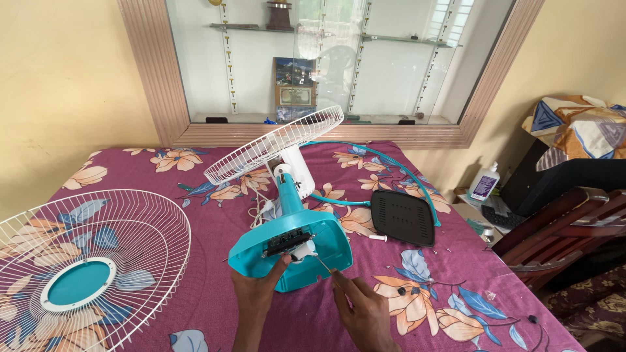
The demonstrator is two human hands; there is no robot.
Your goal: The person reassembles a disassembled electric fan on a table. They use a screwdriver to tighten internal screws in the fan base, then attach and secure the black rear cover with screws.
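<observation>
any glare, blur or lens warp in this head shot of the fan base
Head view: soft even daylight, shadows faint. The glass-fronted wall cabinet reflects a bright window, so its shelves look washed out. The turquoise plastic fan base, the left hand and the right hand with its thin screwdriver are sharp. The wide lens bows the cabinet frame and stretches the white wire fan guard at the edge.

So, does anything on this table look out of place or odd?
Yes. The fan lies on its side in pieces: its turquoise base is open with the inner parts showing, the front grille lies apart at the left, and the black base cover lies loose at the right. Small bits lie scattered on the tablecloth.
</observation>
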